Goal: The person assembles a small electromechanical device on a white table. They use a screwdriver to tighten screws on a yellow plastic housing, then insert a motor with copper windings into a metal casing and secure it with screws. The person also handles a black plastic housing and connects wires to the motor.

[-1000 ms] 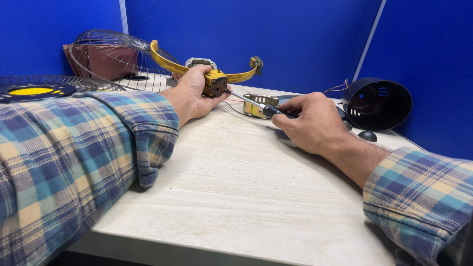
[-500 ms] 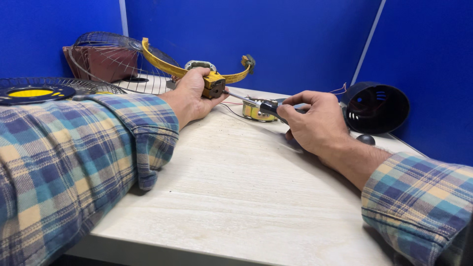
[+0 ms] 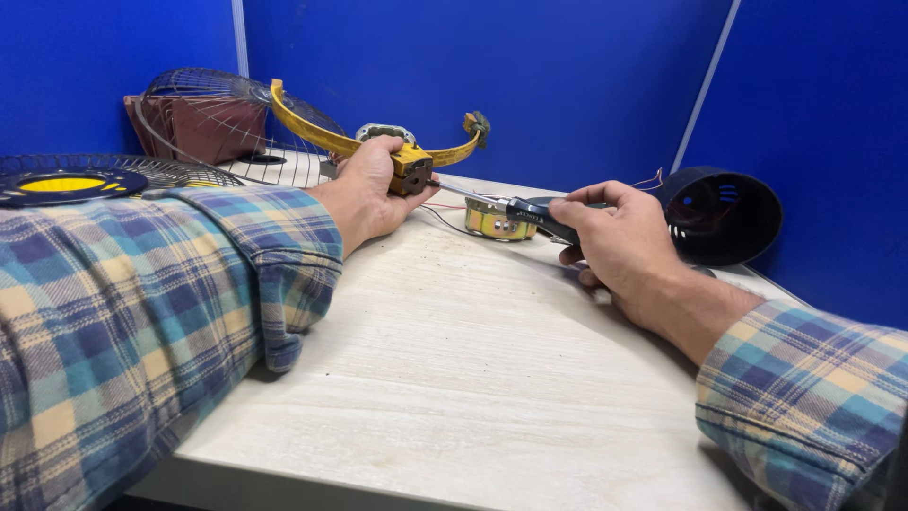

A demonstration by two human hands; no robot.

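The left hand [image 3: 364, 194] grips the yellow bracket [image 3: 413, 163] at the table's [image 3: 454, 378] far edge while the right hand [image 3: 619, 241], fingers closed on a screwdriver [image 3: 515, 208], has its tip at the bracket, so fastening looks mid-way, with the motor [image 3: 492, 222] loose beside it.

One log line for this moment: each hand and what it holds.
left hand: grips yellow bracket | right hand: holds screwdriver, tip at bracket | motor core: on table
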